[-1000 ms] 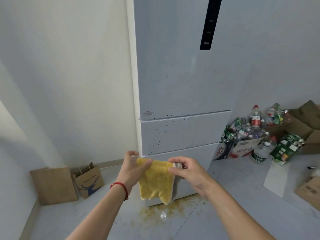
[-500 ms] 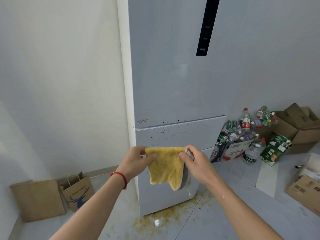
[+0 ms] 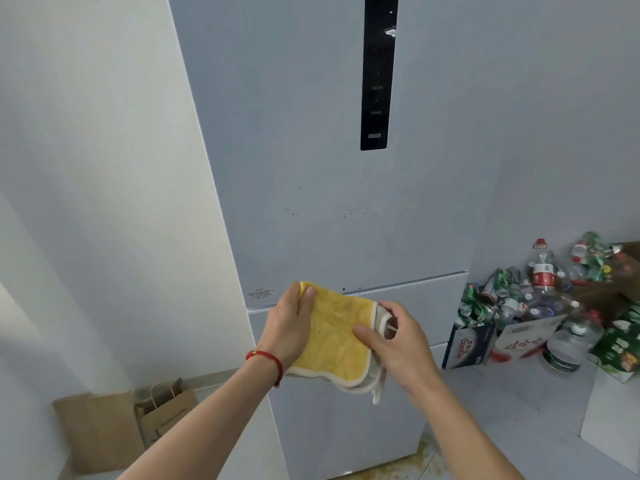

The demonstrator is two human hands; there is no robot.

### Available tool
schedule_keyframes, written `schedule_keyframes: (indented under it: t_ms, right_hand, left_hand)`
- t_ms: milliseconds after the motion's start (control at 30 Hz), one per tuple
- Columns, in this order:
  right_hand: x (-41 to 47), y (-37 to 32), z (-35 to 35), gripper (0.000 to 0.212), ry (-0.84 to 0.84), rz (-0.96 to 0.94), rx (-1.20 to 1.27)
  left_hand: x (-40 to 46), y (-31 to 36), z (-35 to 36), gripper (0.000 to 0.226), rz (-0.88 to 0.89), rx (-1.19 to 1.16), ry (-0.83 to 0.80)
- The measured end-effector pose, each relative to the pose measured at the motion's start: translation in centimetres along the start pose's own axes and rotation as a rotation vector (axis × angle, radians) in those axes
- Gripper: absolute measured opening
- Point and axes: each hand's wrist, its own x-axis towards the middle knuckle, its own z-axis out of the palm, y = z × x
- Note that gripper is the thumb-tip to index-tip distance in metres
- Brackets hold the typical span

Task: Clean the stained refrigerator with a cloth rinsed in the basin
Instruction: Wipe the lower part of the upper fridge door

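Note:
A tall pale grey refrigerator (image 3: 311, 150) fills the middle of the view, with a black control strip (image 3: 378, 74) on its upper door. Small dark specks dot the door above the first drawer seam. In front of the drawers I hold a yellow cloth (image 3: 337, 337) with a white edge, spread between both hands. My left hand (image 3: 289, 323) grips its upper left corner. My right hand (image 3: 398, 344) pinches its right edge, thumb on the yellow face. The basin is not in view.
A heap of empty bottles and cans (image 3: 530, 292) in cardboard boxes lies on the floor to the right of the fridge. Two brown paper bags (image 3: 162, 407) lean on the wall at lower left. Brownish spill marks (image 3: 412, 465) stain the floor at the fridge's foot.
Both hands have lifted the cloth from the bottom drawer's height to the seam under the upper door. The view has tilted up and closer to the fridge.

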Motion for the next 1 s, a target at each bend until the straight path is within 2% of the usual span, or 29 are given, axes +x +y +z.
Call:
schedule_keyframes:
  t_ms: [67,133,167,300,367,433,467,500,567,633,700,767,833,900,1000]
  right_hand:
    - [1.0,0.6,0.0,0.042,0.065,0.002,-0.176]
    - [1.8,0.6,0.0,0.027,0.065,-0.002,-0.158]
    - [1.9,-0.1,-0.1,0.021,0.035,0.053,-0.023]
    - [3.0,-2.7,-0.4,0.042,-0.150,0.324,0.670]
    - [3.9,-3.3,-0.9,0.052,-0.132,0.330,0.885]
    - [4.6,-3.9,-1.6,0.064,-0.109,0.291,1.039]
    - [5.0,-4.1,-2.0,0.068,-0.115,0.266,1.103]
    - [5.5,-4.7,-2.4,0.069,-0.109,0.245,1.164]
    - [6.1,-5.5,-2.8,0.066,-0.045,0.186,1.219]
    - [6.4,-6.3,-3.2,0.062,0.002,0.073,1.205]
    - [6.5,-8.0,-3.3,0.062,0.042,-0.086,1.122]
    - [7.0,-10.5,-2.7,0.072,0.075,-0.284,0.953]
    - [8.6,-12.8,-0.2,0.082,0.096,-0.541,0.604]
    - [11.6,-14.5,3.8,0.067,0.167,-0.797,0.156]
    - [15.7,-16.9,10.0,0.061,0.283,-0.939,-0.445]
  left_hand:
    - [1.0,1.9,0.8,0.036,0.031,0.017,-0.038]
    - [2.2,3.9,2.0,0.029,0.092,0.090,-0.112]
    - [2.7,4.7,2.8,0.026,0.125,0.152,-0.151]
    - [4.5,7.6,5.9,0.021,0.229,0.352,-0.230]
    - [5.0,9.2,6.2,0.022,0.220,0.323,-0.315]
    - [5.3,10.9,5.5,0.022,0.192,0.162,-0.410]
    - [5.4,11.6,4.7,0.019,0.199,0.080,-0.391]
    - [5.7,12.0,3.6,0.015,0.213,0.012,-0.304]
    - [6.4,11.9,0.8,0.006,0.241,-0.057,-0.016]
    - [7.3,10.8,-1.9,0.007,0.239,-0.061,0.248]
    - [8.0,9.6,-4.7,0.010,0.222,-0.082,0.442]
    - [8.7,8.7,-6.8,0.013,0.200,-0.113,0.590]
    - [9.4,8.2,-8.7,0.015,0.184,-0.157,0.687]
    - [10.0,8.2,-9.8,0.017,0.154,-0.223,0.728]
    - [10.9,7.9,-11.7,0.024,0.098,-0.287,0.730]
